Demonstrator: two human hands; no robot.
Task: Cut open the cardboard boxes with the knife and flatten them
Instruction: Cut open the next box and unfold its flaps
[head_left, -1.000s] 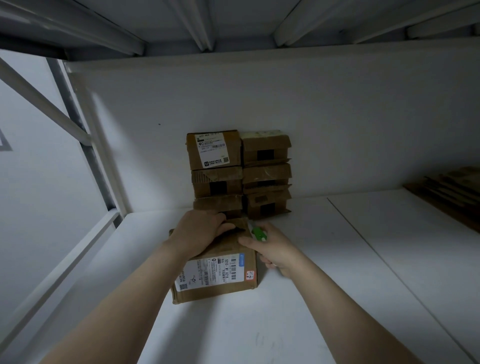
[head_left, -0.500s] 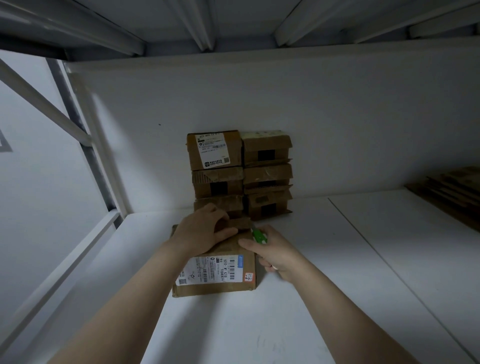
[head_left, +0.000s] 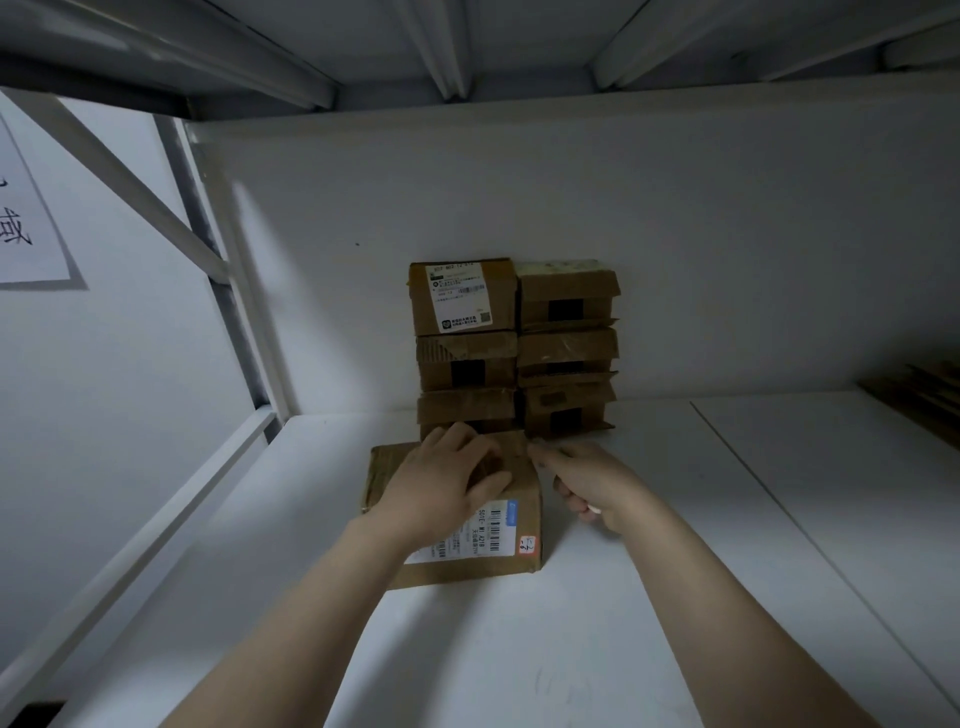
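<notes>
A cardboard box (head_left: 522, 483) lies flat on the white shelf board (head_left: 519, 654), near the middle of the view and just in front of a stack of boxes (head_left: 566, 353). Its top carries a white barcoded shipping label (head_left: 485, 530) and a small red-edged sticker (head_left: 529, 545) at the near right corner.

The left hand (head_left: 447, 483) lies palm down on the box top, fingers fairly straight and slightly spread, pressing on the far half of the lid and covering part of the label.

The right hand (head_left: 592, 483) is just beside the box's right edge, its fingers curled round the knife (head_left: 536, 446). Most of the knife is hidden in the fist. A thin pale tip shows at the box's far right corner, and a small white end pokes out below the fingers. The blur makes it impossible to tell whether the tip touches the cardboard.

The stack stands against the white back wall as two columns of three brown boxes, touching side by side. The top left one bears a white printed label (head_left: 460, 299). At the far right edge lies a pile of flattened cardboard (head_left: 924, 395). A paper sign (head_left: 26, 223) hangs on the left wall behind the shelf's diagonal brace.
</notes>
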